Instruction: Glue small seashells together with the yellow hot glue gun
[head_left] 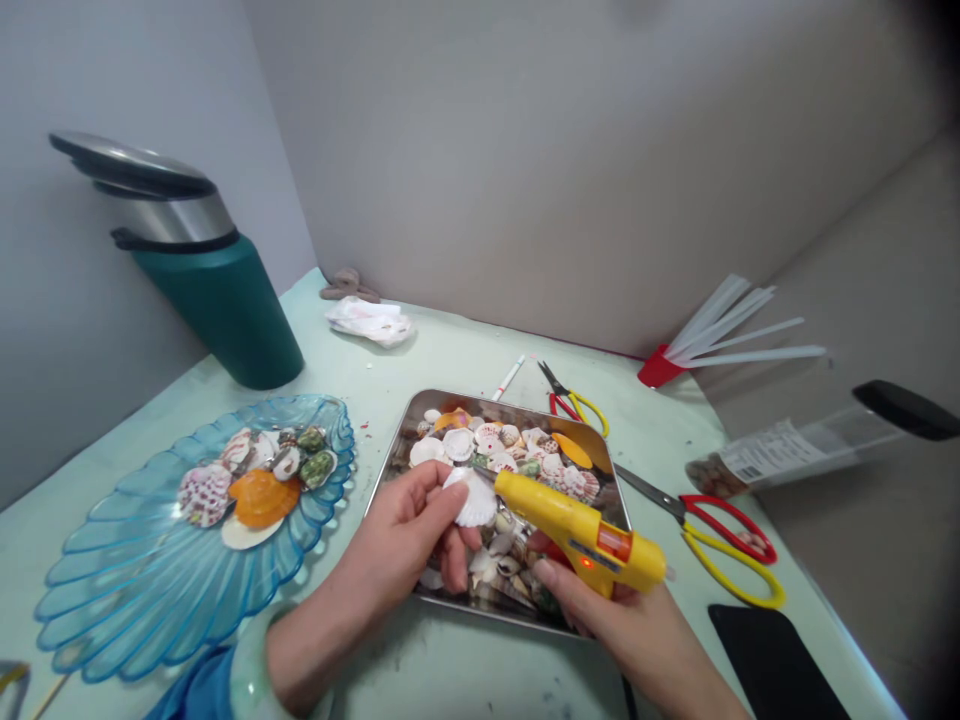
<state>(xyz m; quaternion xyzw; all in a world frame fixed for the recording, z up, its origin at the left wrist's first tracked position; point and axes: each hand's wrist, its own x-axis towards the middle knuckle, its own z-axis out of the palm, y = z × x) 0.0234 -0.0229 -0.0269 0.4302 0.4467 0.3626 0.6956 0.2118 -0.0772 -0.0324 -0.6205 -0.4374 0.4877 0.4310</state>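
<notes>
My left hand (409,535) pinches a white scallop shell (472,498) over a metal tray (409,425) filled with several mixed seashells. My right hand (622,620) grips a yellow glue gun (581,530) with an orange light on its side; its nozzle points left and touches the white shell. To the left lies a blue shell-shaped glass plate (120,590) with a cluster of shells, among them an orange one (262,497).
A green bin with a steel lid (199,265) stands at the back left. Small scissors (574,402) and large red-yellow scissors (720,545) lie right of the tray. Glue sticks (731,330), a clear tube (810,440), a black pad (772,665) and a crumpled wrapper (371,322) are around.
</notes>
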